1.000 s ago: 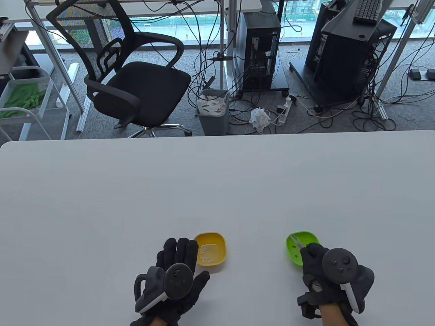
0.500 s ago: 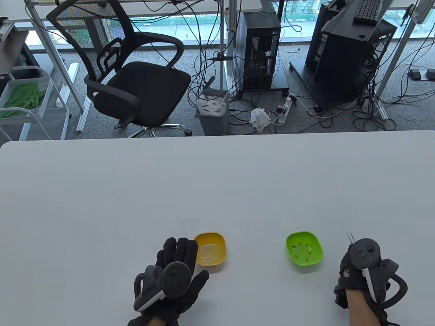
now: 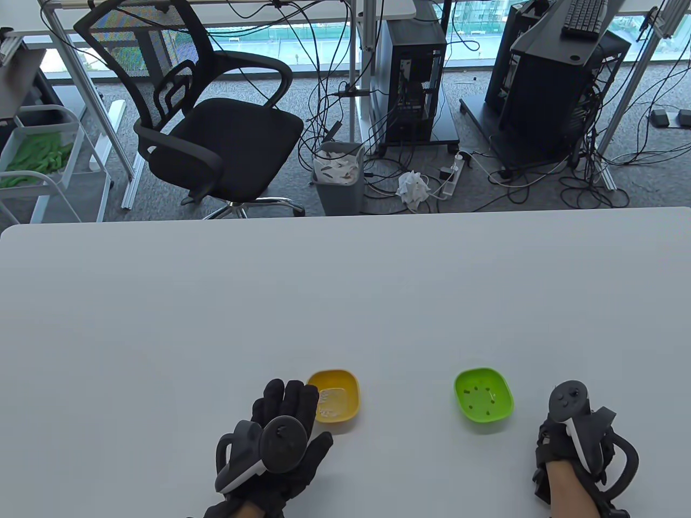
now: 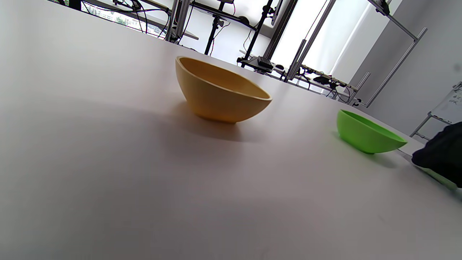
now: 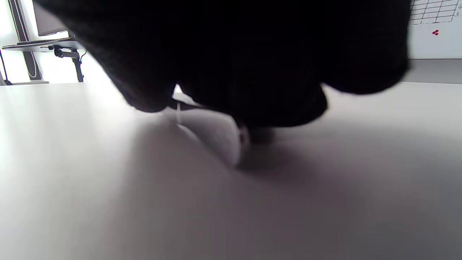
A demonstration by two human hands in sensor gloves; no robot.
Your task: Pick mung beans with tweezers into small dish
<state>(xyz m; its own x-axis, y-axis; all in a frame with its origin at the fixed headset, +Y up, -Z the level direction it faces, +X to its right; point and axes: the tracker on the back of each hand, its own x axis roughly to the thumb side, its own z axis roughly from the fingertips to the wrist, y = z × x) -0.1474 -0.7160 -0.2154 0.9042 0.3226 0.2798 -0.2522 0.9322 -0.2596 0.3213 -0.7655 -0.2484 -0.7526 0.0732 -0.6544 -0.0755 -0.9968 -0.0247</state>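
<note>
The green dish (image 3: 484,400) holds several dark mung beans (image 3: 472,405) near the table's front right. The yellow dish (image 3: 336,394) stands to its left, with a pale glare inside. My left hand (image 3: 302,418) lies flat and open on the table, fingers (image 3: 282,396) beside the yellow dish. My right hand (image 3: 553,440) rests low on the table right of the green dish. In the right wrist view its curled fingers (image 5: 252,72) cover a pale, blurred tweezers (image 5: 213,133) that touches the table. The left wrist view shows both the yellow dish (image 4: 220,92) and the green dish (image 4: 364,131).
The white table (image 3: 345,302) stretches far beyond the dishes. Behind its back edge are an office chair (image 3: 210,118), a bin (image 3: 338,178), computer towers and floor cables.
My right hand left the green dish with the tweezers, moved right and lowered to the table. The tweezers tip no longer sticks up. My left hand barely shifted.
</note>
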